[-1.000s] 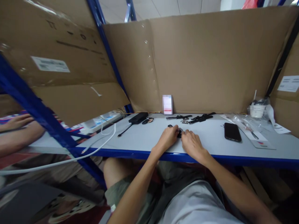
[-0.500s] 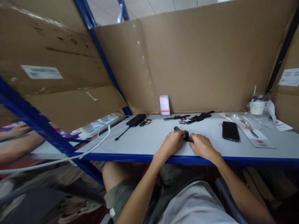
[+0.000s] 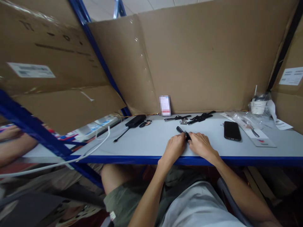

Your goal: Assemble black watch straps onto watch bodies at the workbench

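Note:
Close to the table's front edge, my left hand [image 3: 175, 147] and my right hand [image 3: 201, 144] are closed together around a small black tool with a rounded handle [image 3: 180, 129]. The handle end sticks out beyond my left fingers, pointing up and to the left. My fingers cover most of the rest, so its exact kind cannot be made out. Behind my hands lies a pile of similar slim black pieces [image 3: 201, 118], beside another black piece [image 3: 176, 118] and a small metallic piece [image 3: 183, 122].
A black phone [image 3: 232, 130] lies at right, beside a card package [image 3: 262, 142] and a bagged cup [image 3: 258, 105]. A lit phone [image 3: 165, 105] leans on the cardboard wall [image 3: 189, 63]. At left are a black box with a cable [image 3: 136, 121], a power strip [image 3: 97, 127] and another person's arm [image 3: 17, 146].
My right hand has come closer to my left around the black tool, and more of the handle shows above my left fingers. The view has shifted slightly.

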Available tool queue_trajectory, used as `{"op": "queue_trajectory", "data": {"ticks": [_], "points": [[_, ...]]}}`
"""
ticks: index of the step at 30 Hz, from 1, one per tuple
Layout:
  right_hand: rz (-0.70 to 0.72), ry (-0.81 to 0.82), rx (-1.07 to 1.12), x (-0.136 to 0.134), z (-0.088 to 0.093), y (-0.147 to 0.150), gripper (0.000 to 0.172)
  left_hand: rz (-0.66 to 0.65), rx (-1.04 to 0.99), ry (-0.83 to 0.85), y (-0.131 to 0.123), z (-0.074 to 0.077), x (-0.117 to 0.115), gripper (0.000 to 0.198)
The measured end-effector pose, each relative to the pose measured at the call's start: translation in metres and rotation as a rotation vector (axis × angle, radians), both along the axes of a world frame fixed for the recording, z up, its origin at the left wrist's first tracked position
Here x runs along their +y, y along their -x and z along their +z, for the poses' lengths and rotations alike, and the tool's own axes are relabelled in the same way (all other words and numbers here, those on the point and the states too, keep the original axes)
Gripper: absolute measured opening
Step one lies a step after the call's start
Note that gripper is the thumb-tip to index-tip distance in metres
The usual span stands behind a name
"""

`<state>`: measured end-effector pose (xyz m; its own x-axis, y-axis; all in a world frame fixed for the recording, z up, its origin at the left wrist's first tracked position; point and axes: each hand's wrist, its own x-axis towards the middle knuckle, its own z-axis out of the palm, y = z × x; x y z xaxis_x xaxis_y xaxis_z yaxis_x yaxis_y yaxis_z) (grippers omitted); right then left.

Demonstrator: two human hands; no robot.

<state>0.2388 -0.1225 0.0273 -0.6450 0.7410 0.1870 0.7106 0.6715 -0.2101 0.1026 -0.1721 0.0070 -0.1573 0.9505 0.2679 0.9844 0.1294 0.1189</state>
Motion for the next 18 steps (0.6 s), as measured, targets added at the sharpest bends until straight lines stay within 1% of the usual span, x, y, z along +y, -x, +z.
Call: {"op": "queue_trajectory", "data": {"ticks": [2,6,8,11,15,18], "points": [[0.011,-0.021,-0.026,0.0,0.0,0.003,0.029,0.012,0.023,0.009,-0.002,0.0,-0.001,0.022],[0.031,-0.03,-0.038,0.0,0.003,0.005,0.04,0.022,0.054,0.025,-0.004,-0.001,-0.004,0.024],[0.038,-0.024,-0.032,-0.001,0.003,0.006,0.041,0.035,0.039,0.015,-0.003,-0.001,-0.005,0.025],[0.048,-0.015,0.012,-0.004,0.0,0.006,0.039,0.061,-0.059,-0.024,0.0,-0.002,-0.005,0.026],[0.068,-0.017,0.092,-0.007,-0.007,0.003,0.045,0.01,-0.235,-0.098,0.003,-0.003,-0.006,0.03],[0.057,-0.02,0.125,-0.007,-0.011,-0.001,0.05,0.004,-0.258,-0.131,0.0,-0.004,-0.006,0.033]]}}
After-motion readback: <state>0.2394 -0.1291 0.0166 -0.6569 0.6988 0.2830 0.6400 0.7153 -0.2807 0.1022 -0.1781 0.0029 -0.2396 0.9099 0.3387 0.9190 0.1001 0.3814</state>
